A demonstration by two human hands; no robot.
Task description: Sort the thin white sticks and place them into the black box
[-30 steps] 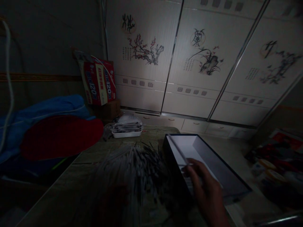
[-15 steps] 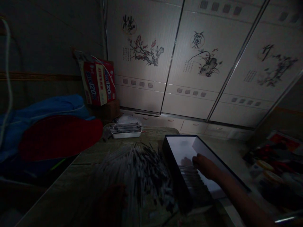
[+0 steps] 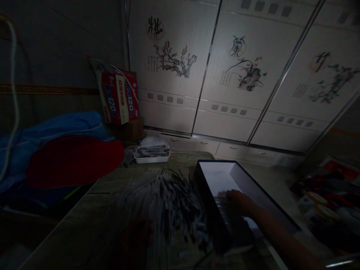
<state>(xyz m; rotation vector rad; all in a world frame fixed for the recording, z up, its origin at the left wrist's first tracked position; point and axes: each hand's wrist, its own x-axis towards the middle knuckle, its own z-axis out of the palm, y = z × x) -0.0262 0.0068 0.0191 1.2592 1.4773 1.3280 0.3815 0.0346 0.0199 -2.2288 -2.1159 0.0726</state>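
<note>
On the table lies a loose pile of thin pen-like sticks (image 3: 180,202), pale on the left and darker on the right. Beside it stands a dark-edged box with a white inside (image 3: 216,174). My right hand (image 3: 239,200) reaches into this box, fingers curled down at the far end of a row of similar sticks (image 3: 229,215); what is between the fingertips is hidden. In deep shadow, my left hand (image 3: 137,232) is at the near left side of the pile, and its fingers are too dark to make out.
A white tray (image 3: 152,159) filled with sticks stands at the table's far edge. Blue cloth (image 3: 64,125) and a red rounded thing (image 3: 75,161) are on the left. Behind are a red and cream carton (image 3: 119,97) and sliding cabinet doors (image 3: 236,123). Assorted items (image 3: 323,206) lie far right.
My right hand has lowered slightly inside the box, onto the far end of the row of sticks. My left hand stays about where it was. The view has shifted a little.
</note>
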